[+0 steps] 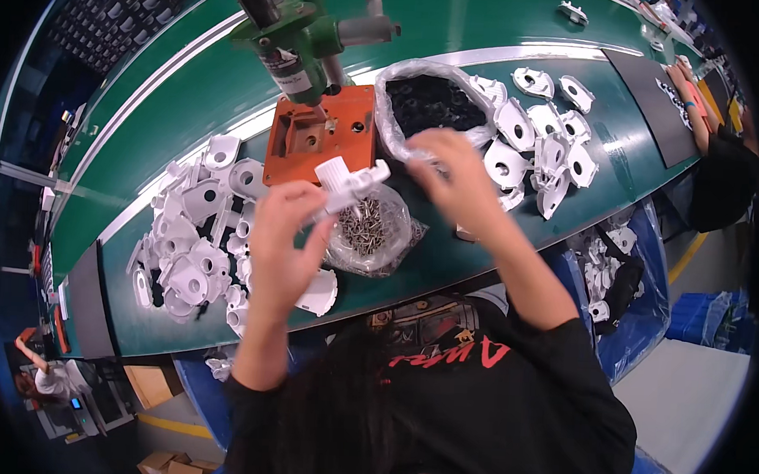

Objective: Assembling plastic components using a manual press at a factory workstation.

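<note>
Between the thumb and fingers of my left hand is a white plastic part with a ribbed block and a small knob at one end. It is held up over a clear plastic bag of small metal screws. My right hand is at the near edge of another clear bag, which contains black parts. Motion smears its fingers, so I cannot make out whether anything is in them. Behind my left hand sits an orange fixture block, beneath a green press.
White plastic housings are heaped on the green bench at left. More white housings lie at right. A dark mat crosses the bench farther right, near another person's arm. Below the bench edge stands a blue-lined bin.
</note>
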Demonstrator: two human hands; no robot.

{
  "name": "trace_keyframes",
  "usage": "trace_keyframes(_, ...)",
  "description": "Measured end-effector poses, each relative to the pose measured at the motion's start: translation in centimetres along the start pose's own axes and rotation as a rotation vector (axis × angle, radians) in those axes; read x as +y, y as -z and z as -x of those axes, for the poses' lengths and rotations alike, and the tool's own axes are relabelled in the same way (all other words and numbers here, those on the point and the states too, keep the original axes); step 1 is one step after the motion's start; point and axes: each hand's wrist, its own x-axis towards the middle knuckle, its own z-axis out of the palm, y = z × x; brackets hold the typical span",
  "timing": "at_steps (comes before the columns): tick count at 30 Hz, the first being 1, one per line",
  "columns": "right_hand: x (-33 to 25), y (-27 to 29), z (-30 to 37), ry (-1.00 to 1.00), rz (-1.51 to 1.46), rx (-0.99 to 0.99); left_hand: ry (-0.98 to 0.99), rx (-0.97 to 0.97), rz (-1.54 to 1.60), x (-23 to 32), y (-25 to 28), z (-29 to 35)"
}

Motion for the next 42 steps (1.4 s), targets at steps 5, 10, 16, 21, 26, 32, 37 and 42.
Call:
trace_keyframes(5,6.2,-0.4,-3.9,-0.104,0.402,-0.061,-0.079,-0.166,-0.279,-4.3,1.1,-2.9)
trace_keyframes(10,9.3,-2.6,-6.1,-0.056,0.503,-0.229,-0.274,-0.219,-0.495,-9.1,0.4,-5.3)
trace_keyframes(16,8.5,-1.4,-6.3,-0.097,0.436,-0.343,-0.218,-0.387,-0.546,-11.1,-0.5,-5.5)
trace_keyframes(21,7.7,-1.2,-6.5,-0.009,0.181,-0.067,-0.28,-0.355,-0.378,-12.6,-0.4,-5.3)
trace_keyframes(26,4.7,-2.1,-7.6,0.033,-0.003,-0.099,-0.303,-0.422,-0.5,-13.6,-0.4,-5.5)
trace_keyframes(32,2.9,-4.3,-8.0,-0.001,-0.141,-0.159,-0.296,-0.399,-0.444,-14.6,-1.0,-4.9)
trace_keyframes(37,2.6,-5.9,-8.2,-0.027,-0.273,-0.163,-0.231,-0.411,-0.287,-14.4,-0.7,-4.9)
trace_keyframes(42,2.5,-7.3,-9.1,-0.069,-0.12,-0.155,-0.185,-0.372,-0.231,-13.9,-1.3,-4.0)
